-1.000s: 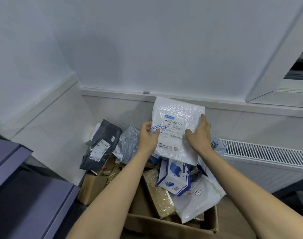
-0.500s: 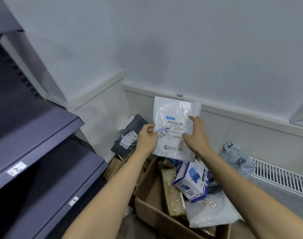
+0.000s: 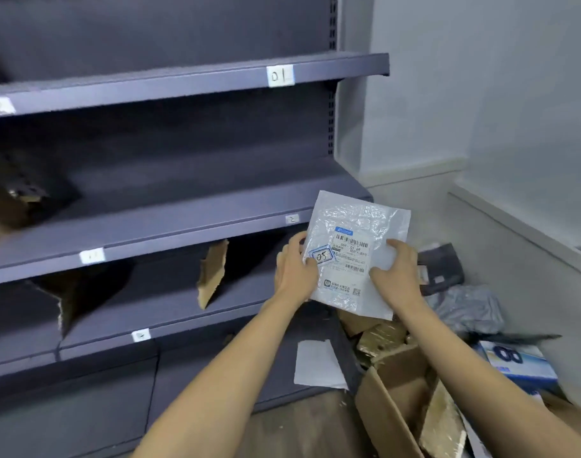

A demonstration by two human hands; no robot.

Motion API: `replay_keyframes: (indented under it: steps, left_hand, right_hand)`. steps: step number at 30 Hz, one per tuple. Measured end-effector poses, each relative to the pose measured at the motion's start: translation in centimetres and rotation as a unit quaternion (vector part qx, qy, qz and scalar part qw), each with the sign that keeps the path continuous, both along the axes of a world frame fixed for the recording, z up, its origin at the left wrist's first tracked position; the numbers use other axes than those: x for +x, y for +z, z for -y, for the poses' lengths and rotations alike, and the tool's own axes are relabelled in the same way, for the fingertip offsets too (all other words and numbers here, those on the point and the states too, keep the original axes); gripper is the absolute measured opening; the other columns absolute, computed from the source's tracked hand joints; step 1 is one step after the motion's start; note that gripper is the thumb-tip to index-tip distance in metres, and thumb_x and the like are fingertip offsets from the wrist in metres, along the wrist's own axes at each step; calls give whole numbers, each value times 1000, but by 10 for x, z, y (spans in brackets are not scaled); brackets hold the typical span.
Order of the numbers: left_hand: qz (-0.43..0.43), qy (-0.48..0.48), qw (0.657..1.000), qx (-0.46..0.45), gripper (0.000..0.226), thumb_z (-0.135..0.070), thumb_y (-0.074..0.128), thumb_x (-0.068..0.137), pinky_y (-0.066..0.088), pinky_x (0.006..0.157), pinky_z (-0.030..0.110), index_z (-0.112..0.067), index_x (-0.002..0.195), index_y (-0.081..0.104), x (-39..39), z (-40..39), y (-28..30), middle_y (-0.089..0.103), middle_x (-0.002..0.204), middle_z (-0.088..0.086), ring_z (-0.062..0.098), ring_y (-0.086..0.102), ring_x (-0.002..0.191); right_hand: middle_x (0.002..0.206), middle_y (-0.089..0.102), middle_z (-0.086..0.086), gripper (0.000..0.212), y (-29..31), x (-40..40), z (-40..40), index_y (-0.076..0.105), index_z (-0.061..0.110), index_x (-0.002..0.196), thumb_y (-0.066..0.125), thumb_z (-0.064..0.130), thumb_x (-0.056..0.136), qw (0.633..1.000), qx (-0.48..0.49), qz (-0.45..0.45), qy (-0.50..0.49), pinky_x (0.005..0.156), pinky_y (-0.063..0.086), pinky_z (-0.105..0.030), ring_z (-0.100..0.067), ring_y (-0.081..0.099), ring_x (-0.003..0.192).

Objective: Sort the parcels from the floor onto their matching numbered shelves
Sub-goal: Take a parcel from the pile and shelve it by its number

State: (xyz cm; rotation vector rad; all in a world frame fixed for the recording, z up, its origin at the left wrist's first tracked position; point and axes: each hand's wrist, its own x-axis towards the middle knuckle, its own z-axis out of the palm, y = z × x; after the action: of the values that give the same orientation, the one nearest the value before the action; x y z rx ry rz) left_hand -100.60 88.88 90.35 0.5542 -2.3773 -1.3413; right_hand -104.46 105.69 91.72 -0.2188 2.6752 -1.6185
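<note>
The view has swung left from the parcel pile to the shelves [image 3: 183, 223], bringing label 01 [image 3: 280, 75] into sight.

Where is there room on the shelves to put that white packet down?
Bare board shows on the shelf tagged 01 and across the middle of the shelf under it. On the next shelf down, there is room between the two cardboard dividers. The floor pile at right is crowded. Both hands hold the white packet.

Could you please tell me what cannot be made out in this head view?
- Far-left shelf tag: blurred, unreadable.
- Tags at and: blurred, too small.
- White parcel: fine print too small; "05" legible.
- Left hand and right hand: fingers hidden behind parcel.
</note>
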Motion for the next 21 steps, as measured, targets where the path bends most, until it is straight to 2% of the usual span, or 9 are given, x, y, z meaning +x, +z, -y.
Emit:
replay_keyframes:
  steps: [3, 7, 10, 12, 16, 21]
  left_hand:
    - [-16, 61, 998, -13, 51, -7, 46, 89, 44, 99, 45, -30, 135, 47, 40, 48, 7, 55, 119, -2, 20, 49, 116]
    - [-21, 129, 990, -47, 47, -11, 45, 94, 38, 102, 37, -29, 138, 45, 100, 104, 12, 52, 126, -1, 19, 42, 123]
    - [-21, 164, 985, -54, 47, -12, 45, 97, 30, 96, 25, -27, 141, 44, 150, 135, 11, 47, 132, 0, 17, 34, 127]
    - [-20, 180, 981, -65, 46, -13, 46, 97, 27, 94, 23, -27, 141, 44, 187, 157, 10, 46, 135, -1, 16, 32, 127]
    - [-22, 222, 971, -81, 44, -12, 47, 97, 29, 94, 23, -25, 138, 45, 263, 205, 12, 48, 136, 0, 18, 36, 125]
    - [-31, 262, 962, -72, 39, -14, 48, 96, 39, 96, 36, -26, 134, 49, 347, 265, 23, 53, 131, -2, 19, 41, 123]
  right_hand:
    - [143, 28, -8, 59, 10, 25, 52, 33, 9, 142, 52, -6, 88, 997, -5, -7, 72, 98, 27, -21, -21, 38, 128]
    - [138, 27, -8, 58, 23, 69, 111, 35, 11, 141, 52, -6, 88, 990, -3, -19, 141, 97, 28, -20, -21, 42, 117]
    - [136, 26, -8, 58, 26, 109, 152, 37, 10, 139, 52, -7, 86, 983, 4, -25, 184, 93, 29, -19, -19, 43, 108]
    - [136, 25, -8, 57, 27, 140, 179, 38, 9, 139, 51, -8, 86, 978, 3, -27, 206, 92, 28, -17, -17, 41, 105]
    - [127, 24, -2, 54, 27, 205, 233, 39, 8, 136, 51, -10, 86, 969, -3, -33, 246, 89, 27, -12, -11, 37, 103]
    - [123, 21, 2, 54, 32, 276, 297, 39, 10, 135, 52, -7, 86, 960, 5, -50, 275, 94, 28, -17, -13, 37, 108]
